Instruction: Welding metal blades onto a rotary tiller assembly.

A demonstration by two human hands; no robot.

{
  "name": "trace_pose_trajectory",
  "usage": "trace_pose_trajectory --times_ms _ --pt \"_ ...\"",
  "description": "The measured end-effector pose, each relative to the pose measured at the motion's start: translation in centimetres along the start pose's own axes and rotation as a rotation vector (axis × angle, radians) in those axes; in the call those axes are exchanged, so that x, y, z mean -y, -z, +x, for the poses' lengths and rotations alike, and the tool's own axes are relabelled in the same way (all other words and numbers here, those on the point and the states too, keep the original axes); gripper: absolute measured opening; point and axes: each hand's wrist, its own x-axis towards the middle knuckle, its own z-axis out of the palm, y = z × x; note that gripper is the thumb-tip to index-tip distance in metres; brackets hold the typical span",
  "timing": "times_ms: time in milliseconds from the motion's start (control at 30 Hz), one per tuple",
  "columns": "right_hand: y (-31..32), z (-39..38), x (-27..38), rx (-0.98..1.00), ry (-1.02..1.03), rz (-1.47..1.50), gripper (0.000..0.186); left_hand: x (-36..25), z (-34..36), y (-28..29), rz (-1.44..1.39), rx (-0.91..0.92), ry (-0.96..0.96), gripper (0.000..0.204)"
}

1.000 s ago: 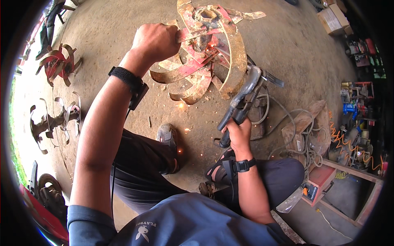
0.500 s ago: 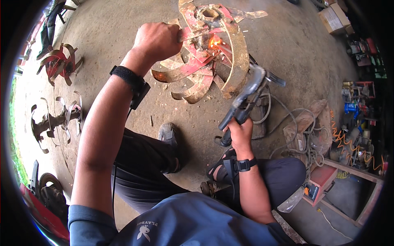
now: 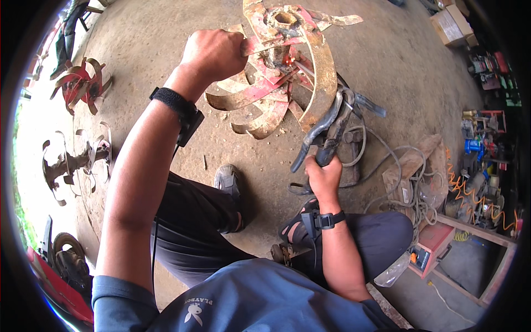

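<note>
A rotary tiller rotor (image 3: 323,77) with curved, mud-caked blades and worn red paint stands on the floor ahead of me, its hexagonal hub opening upward. My left hand (image 3: 213,55) is closed in a fist round the end of one of its flat red blades. In my right hand (image 3: 324,174) is a black welding electrode holder (image 3: 333,135), fingers wrapped round its handle, the lever standing out to the left. Its head lies beside the rotor's right outer blade. A thin rod reaches in among the blades, where a small red glow (image 3: 290,62) shows near the hub.
Grey cable (image 3: 395,157) loops across the floor to a worn brown block (image 3: 426,160) at right. A red box (image 3: 431,249) sits in a metal frame nearby. Two more tiller rotors, one red (image 3: 83,86) and one rusty (image 3: 77,157), lie at left. A carton (image 3: 451,25) stands far right.
The bright orange flare and sparks near the hub have faded to a small red glow. The electrode holder has turned in my right hand. My left hand keeps its hold on the blade.
</note>
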Motion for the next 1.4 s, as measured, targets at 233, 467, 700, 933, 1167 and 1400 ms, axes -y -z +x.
trace_pose_trajectory --times_ms 233,467,700,933,1167,1400 --pt "0.9 -0.1 1.9 0.090 -0.208 0.402 0.007 0.1 0.1 -0.1 -0.047 0.000 0.017 0.038" --pt "0.0 0.1 0.1 0.085 -0.140 0.251 0.004 0.4 0.3 -0.4 -0.021 0.015 0.012 0.039" --pt "-0.1 -0.3 -0.2 0.057 -0.144 0.298 0.004 0.8 -0.1 -0.4 0.018 -0.055 -0.068 0.027" --pt "-0.4 0.0 0.0 0.017 -0.065 0.175 0.006 1.0 0.0 -0.9 -0.022 -0.031 -0.075 0.023" --pt "-0.6 0.5 -0.5 0.085 -0.173 0.227 0.006 0.9 0.1 -0.9 -0.012 -0.034 -0.079 0.030" --pt "-0.7 0.6 -0.3 0.097 -0.161 0.310 0.010 -0.1 0.2 0.3 0.041 0.072 -0.009 0.027"
